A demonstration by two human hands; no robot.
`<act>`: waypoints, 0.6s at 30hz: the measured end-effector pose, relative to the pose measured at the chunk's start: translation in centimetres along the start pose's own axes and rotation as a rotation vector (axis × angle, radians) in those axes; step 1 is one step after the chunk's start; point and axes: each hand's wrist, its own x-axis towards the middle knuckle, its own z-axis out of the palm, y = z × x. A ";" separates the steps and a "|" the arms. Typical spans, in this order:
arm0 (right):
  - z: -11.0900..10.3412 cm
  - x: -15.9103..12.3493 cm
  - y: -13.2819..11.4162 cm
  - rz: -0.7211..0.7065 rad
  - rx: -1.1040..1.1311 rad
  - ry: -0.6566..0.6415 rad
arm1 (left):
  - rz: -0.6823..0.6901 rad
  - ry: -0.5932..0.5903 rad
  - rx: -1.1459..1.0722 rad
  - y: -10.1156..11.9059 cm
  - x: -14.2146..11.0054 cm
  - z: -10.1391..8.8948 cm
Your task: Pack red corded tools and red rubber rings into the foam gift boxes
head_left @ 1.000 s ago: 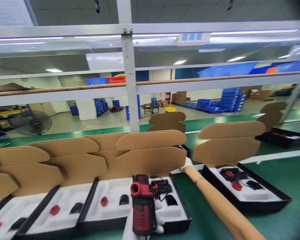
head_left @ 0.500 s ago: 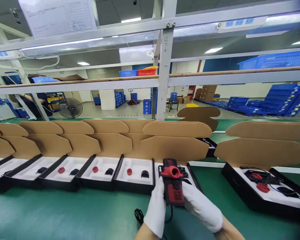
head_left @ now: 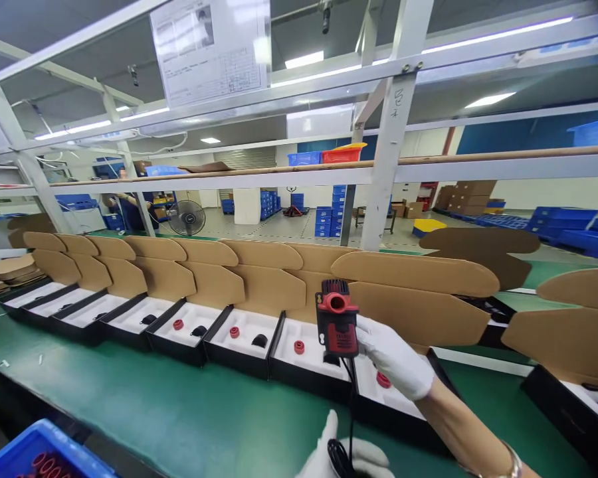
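Observation:
In my gloved right hand (head_left: pixel 398 362) is a red-and-black pump (head_left: pixel 339 328), gripped by its right side and held up above the open boxes, its round red port toward me. A black cable (head_left: pixel 351 392) hangs down from the pump. Lower, at the bottom edge, my gloved left hand (head_left: pixel 319 458) is closed around the coiled part of that cable, thumb pointing up. Behind the pump stands an open box (head_left: pixel 309 372) with a white insert, a red ring (head_left: pixel 299 347) and a black part (head_left: pixel 331 359), partly hidden. Another red ring (head_left: pixel 383 380) shows beneath my right wrist.
A row of black boxes (head_left: pixel 179 348) with raised brown cardboard lids (head_left: pixel 214 282) runs leftward along the green table (head_left: pixel 144 392). At lower left is a blue bin (head_left: pixel 54 438) holding red rings. A metal shelf frame (head_left: pixel 393 133) rises behind. Someone in dark clothes (head_left: pixel 135 212) stands far left.
The view has swung left. My left hand has left the pump and dropped to the cable coil. The pump, now in my right hand alone, is raised away from the box it was over.

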 end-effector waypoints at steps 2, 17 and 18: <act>-0.8 2.6 2.0 0.035 -0.276 0.095 | 0.073 0.077 -0.043 -0.5 -1.0 0.3; 0.3 9.7 10.0 0.193 -0.776 -0.255 | 0.226 0.527 0.949 13.3 -4.3 3.4; -0.1 9.4 9.7 0.173 -0.764 -0.261 | 0.255 0.542 1.054 14.6 -4.4 3.9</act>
